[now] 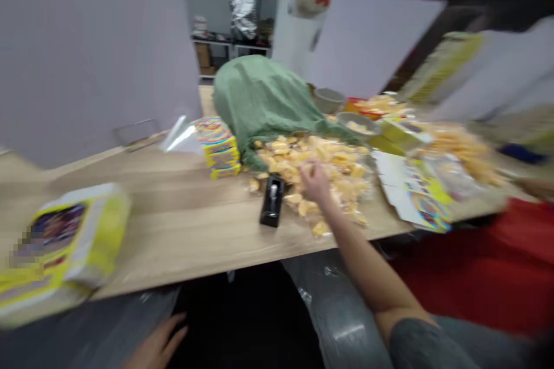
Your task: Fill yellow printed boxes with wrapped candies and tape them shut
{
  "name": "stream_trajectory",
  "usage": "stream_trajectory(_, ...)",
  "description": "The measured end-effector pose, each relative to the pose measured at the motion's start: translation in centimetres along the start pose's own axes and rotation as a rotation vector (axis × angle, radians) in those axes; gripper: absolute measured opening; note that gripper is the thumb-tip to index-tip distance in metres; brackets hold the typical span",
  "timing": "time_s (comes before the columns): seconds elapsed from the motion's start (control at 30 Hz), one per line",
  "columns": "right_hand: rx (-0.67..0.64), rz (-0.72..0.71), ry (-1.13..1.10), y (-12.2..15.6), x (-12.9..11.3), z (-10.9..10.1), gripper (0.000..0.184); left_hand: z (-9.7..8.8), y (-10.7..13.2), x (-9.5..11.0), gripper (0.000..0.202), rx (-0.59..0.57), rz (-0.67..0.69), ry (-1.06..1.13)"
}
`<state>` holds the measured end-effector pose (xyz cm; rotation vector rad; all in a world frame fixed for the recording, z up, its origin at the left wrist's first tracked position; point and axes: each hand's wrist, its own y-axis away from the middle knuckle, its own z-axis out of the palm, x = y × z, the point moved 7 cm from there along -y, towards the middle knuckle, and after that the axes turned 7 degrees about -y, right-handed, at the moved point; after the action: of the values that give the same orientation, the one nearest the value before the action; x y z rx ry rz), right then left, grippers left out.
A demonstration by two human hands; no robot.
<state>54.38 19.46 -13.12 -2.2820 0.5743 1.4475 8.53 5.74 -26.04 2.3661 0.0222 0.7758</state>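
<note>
My right hand point(315, 182) reaches across the table onto a spread pile of small pale-yellow pieces in clear plastic point(346, 156). Its fingers touch the pile, but blur hides whether they grip anything. Just left of that hand stands a black tape dispenser point(272, 200). A green cloth sack point(264, 92) lies behind the pile, its mouth toward the yellow pieces. My left hand point(158, 343) is low in the view, below the table edge and near my black-clad lap, its visible fingers apart and holding nothing.
A stack of colourful small boxes point(220, 146) stands left of the sack, beside clear plastic sheets point(179, 135). A large yellow box point(64, 242) sits at the left front. Flattened printed card point(413, 190) and grey bowls point(357, 123) are on the right, near a person in red point(485, 259).
</note>
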Motion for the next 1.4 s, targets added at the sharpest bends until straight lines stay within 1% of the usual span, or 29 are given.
stream_trajectory(0.07, 0.045, -0.09, 0.074, -1.7, -0.2, -1.0, 0.064, -1.4, 2.4, 2.8, 0.031, -0.017, 0.087, 0.026)
stream_trajectory(0.13, 0.123, -0.405, 0.316, -1.6, -1.2, -0.8, 0.069, -3.9, 3.8, 5.6, 0.026, 0.098, 0.172, 0.069)
stream_trajectory(0.17, 0.15, -0.537, 0.351, -0.8, -1.2, -0.3, 0.064, -5.5, 4.1, 6.6, 0.026, 0.207, 0.191, 0.094)
stream_trajectory(0.2, 0.14, -0.637, 0.341, 0.4, -0.9, 0.5, 0.057, -7.6, 4.3, 7.2, 0.026, 0.378, 0.194, 0.106)
stream_trajectory(0.3, -0.087, -0.803, 0.22, 5.5, 0.8, 4.8, 0.038, -13.3, 4.8, 7.2, 0.025, 0.926, 0.159, -0.035)
stream_trajectory(0.33, -0.2, -0.813, 0.193, 7.5, 1.4, 6.7, 0.034, -14.7, 4.5, 6.9, 0.028, 1.051, 0.125, -0.136)
stream_trajectory(0.37, -0.278, -0.811, 0.145, 9.6, 1.8, 8.3, 0.03, -15.9, 3.9, 6.4, 0.034, 1.121, 0.075, -0.247)
stream_trajectory(0.4, -0.359, -0.785, 0.107, 11.6, 2.1, 10.0, 0.028, -16.9, 2.8, 5.8, 0.042, 1.133, 0.001, -0.358)
stream_trajectory(0.47, -0.509, -0.69, 0.034, 15.1, 2.2, 12.8, 0.025, -18.0, 0.3, 4.3, 0.053, 1.05, -0.173, -0.544)
stream_trajectory(0.57, -0.741, -0.502, -0.039, 18.5, 1.6, 15.7, 0.026, -17.8, -2.1, 3.0, 0.047, 0.892, -0.225, -0.658)
stream_trajectory(0.63, -0.86, -0.369, -0.071, 19.5, 1.0, 16.4, 0.027, -17.8, -1.7, 2.9, 0.046, 0.894, -0.156, -0.681)
stream_trajectory(0.7, -0.908, -0.223, -0.109, 19.8, 0.4, 16.5, 0.028, -18.3, 0.0, 3.6, 0.044, 1.028, -0.035, -0.729)
stream_trajectory(0.77, -0.903, -0.072, -0.201, 19.7, -0.4, 16.6, 0.028, -18.4, 2.3, 5.0, 0.044, 1.227, 0.145, -0.709)
stream_trajectory(0.83, -0.881, 0.092, -0.436, 19.6, -1.4, 17.3, 0.034, -16.8, 3.9, 7.5, 0.049, 1.318, 0.404, -0.672)
stream_trajectory(0.87, -0.849, 0.178, -0.585, 19.4, -1.9, 17.8, 0.044, -15.1, 4.2, 9.3, 0.053, 1.282, 0.56, -0.675)
stream_trajectory(0.9, -0.781, 0.268, -0.719, 19.0, -2.1, 18.1, 0.053, -12.8, 4.2, 11.2, 0.056, 1.183, 0.715, -0.687)
stream_trajectory(0.97, -0.592, 0.415, -0.855, 17.9, -1.9, 18.3, 0.061, -8.0, 3.8, 14.5, 0.056, 0.914, 0.946, -0.712)
stream_trajectory(1.0, -0.521, 0.454, -0.85, 17.3, -1.7, 18.1, 0.059, -6.6, 3.3, 15.3, 0.057, 0.846, 0.904, -0.674)
stream_trajectory(1.03, -0.502, 0.468, -0.818, 17.0, -1.6, 17.8, 0.055, -6.2, 2.8, 15.4, 0.065, 0.852, 0.805, -0.573)
stream_trajectory(1.07, -0.55, 0.459, -0.785, 16.7, -1.7, 17.5, 0.051, -6.3, 2.1, 14.9, 0.074, 0.859, 0.664, -0.433)
stream_trajectory(1.1, -0.661, 0.433, -0.757, 16.8, -1.9, 17.5, 0.048, -6.6, 1.3, 13.9, 0.078, 0.833, 0.525, -0.265)
stream_trajectory(1.17, -0.88, 0.34, -0.684, 17.3, -2.4, 17.0, 0.041, -6.7, -0.5, 11.7, 0.066, 0.64, 0.342, 0.082)
stream_trajectory(1.2, -0.88, 0.262, -0.621, 17.1, -2.3, 16.5, 0.04, -6.3, -1.3, 11.0, 0.055, 0.504, 0.305, 0.213)
stream_trajectory(1.23, -0.776, 0.162, -0.541, 16.4, -2.3, 15.5, 0.041, -6.0, -1.7, 10.7, 0.045, 0.389, 0.289, 0.299)
stream_trajectory(1.27, -0.587, 0.037, -0.444, 15.5, -2.4, 14.2, 0.041, -5.8, -1.8, 10.5, 0.038, 0.314, 0.274, 0.338)
stream_trajectory(1.3, -0.37, -0.11, -0.342, 14.7, -2.9, 12.6, 0.041, -5.7, -1.7, 10.4, 0.033, 0.285, 0.257, 0.341)
stream_trajectory(1.33, -0.214, -0.262, -0.246, 14.4, -3.9, 11.4, 0.039, -5.7, -1.5, 10.5, 0.03, 0.279, 0.251, 0.32)
stream_trajectory(1.37, -0.159, -0.399, -0.162, 14.4, -5.1, 11.0, 0.039, -5.7, -1.1, 10.9, 0.028, 0.273, 0.26, 0.29)
stream_trajectory(1.4, -0.202, -0.505, -0.093, 14.5, -6.3, 11.4, 0.039, -5.6, -0.7, 11.3, 0.027, 0.262, 0.277, 0.27)
